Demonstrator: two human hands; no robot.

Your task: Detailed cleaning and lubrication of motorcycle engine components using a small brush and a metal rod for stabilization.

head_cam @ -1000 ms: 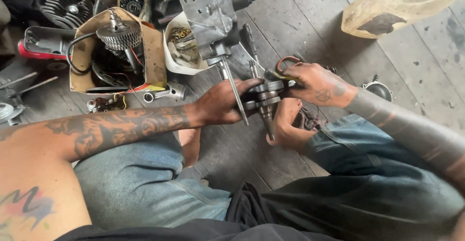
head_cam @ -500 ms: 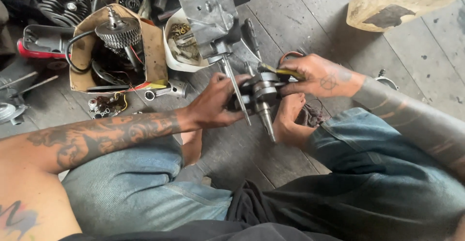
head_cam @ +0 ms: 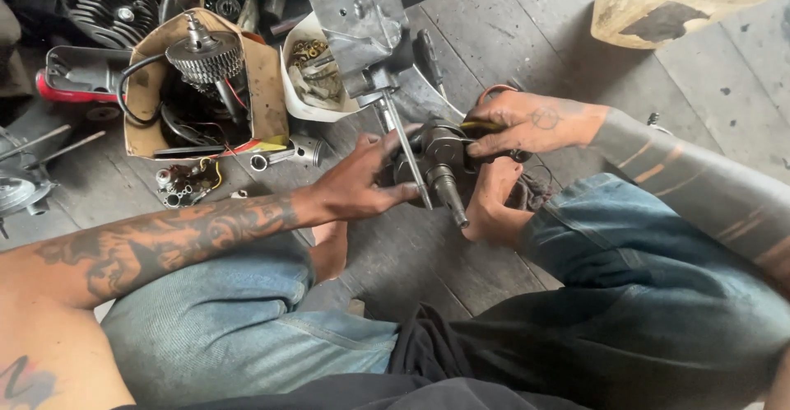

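Crankshaft [head_cam: 440,159] sat between both hands just above the person's feet on the plank floor [head_cam: 527,23], its shaft end pointing down toward the knees. Left hand [head_cam: 362,184] cupped its flywheel with fingers curled on it, apparently to steady it. Right hand [head_cam: 527,122] was closed around a yellow-handled tool [head_cam: 477,124] pressed against the crankshaft's far side.

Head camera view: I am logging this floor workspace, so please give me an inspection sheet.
Surface: grey wooden plank floor, worn.
Job's things: dark steel crankshaft with shaft stubs, held off the floor.
Clutter: open cardboard box with a toothed metal gear; silver engine casing; white tub of small parts.
Grip: left hand and right hand both on the crankshaft.
Cables: black cable at the box.
Surroundings: finned black cylinder.
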